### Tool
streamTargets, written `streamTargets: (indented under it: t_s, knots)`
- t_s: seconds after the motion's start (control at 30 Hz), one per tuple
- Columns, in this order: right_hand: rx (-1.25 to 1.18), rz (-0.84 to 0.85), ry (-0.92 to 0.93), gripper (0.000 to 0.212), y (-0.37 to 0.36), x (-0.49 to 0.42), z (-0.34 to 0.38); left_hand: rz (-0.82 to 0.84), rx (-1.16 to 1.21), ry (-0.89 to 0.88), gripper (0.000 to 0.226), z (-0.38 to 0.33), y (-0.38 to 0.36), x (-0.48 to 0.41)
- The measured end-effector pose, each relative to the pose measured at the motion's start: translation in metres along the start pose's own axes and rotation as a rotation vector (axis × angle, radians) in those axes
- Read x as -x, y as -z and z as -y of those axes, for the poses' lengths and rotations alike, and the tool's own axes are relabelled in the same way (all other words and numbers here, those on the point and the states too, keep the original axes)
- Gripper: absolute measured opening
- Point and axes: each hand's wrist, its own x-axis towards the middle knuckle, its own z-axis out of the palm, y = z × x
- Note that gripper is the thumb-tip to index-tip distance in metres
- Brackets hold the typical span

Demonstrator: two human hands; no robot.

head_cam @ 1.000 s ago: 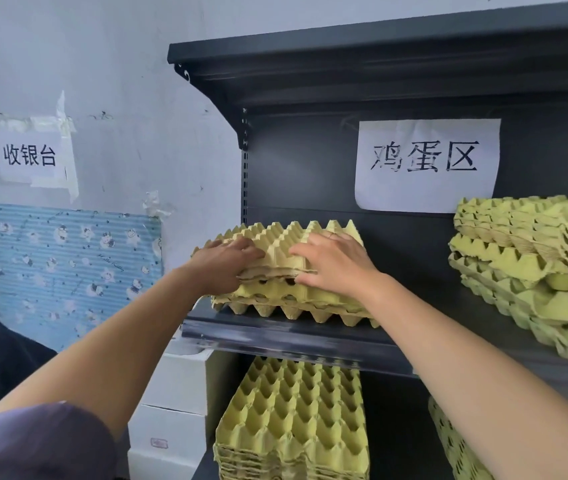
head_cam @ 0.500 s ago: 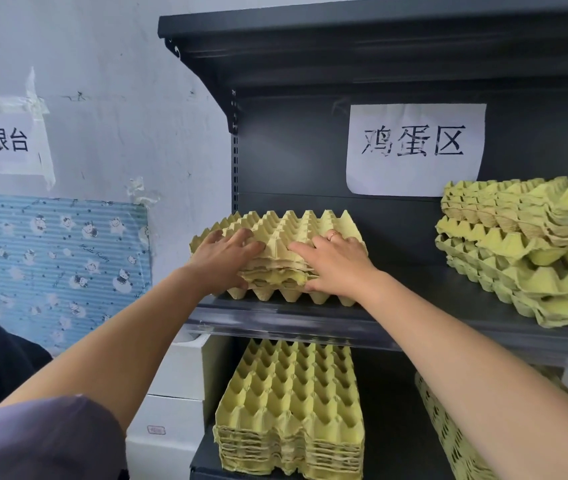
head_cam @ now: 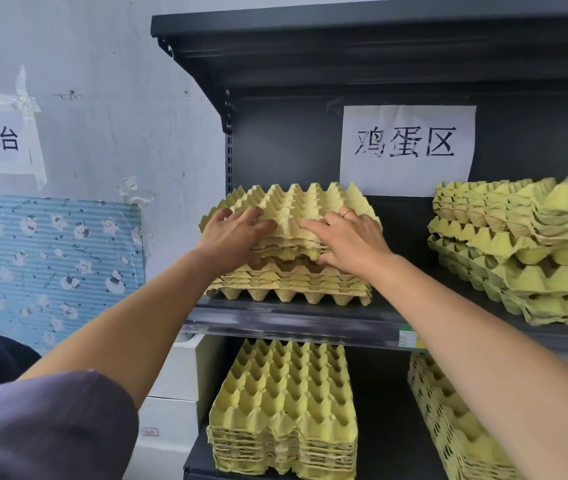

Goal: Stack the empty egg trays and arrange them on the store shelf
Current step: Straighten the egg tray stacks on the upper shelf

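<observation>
Risk: the upper trays (head_cam: 289,216) sit raised at the front above the lower trays (head_cam: 289,289) on the shelf (head_cam: 293,317) and are not nested. If they are pressed down out of register, the cups will probably jam or crush. A hard shove could slide the pile off the front lip. The uneven neighbouring stack (head_cam: 518,244) at right could shift if knocked.

Left hand (head_cam: 234,237): fingers spread over the top peaks, thumb tucked under the front edge — gripping the upper trays. Right hand (head_cam: 348,240): same hold, fingers flatter.
</observation>
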Motion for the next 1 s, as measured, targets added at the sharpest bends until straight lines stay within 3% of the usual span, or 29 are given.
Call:
streamTargets:
  t_s: [0.2, 0.37, 1.0]
  knots:
    - [-0.112, 0.071, 0.023, 0.070, -0.010, -0.004, -0.006, 0.079, 0.016, -0.030, 0.069, 0.003, -0.001, -0.006]
    - [-0.097, 0.033, 0.035, 0.069, -0.006, -0.009, -0.007, 0.109, 0.044, -0.029, 0.068, 0.009, 0.003, -0.009]
    - [0.030, -0.117, 0.081, 0.068, 0.010, -0.002, 0.021, 0.026, -0.015, 0.015, 0.069, 0.025, 0.006, 0.007]
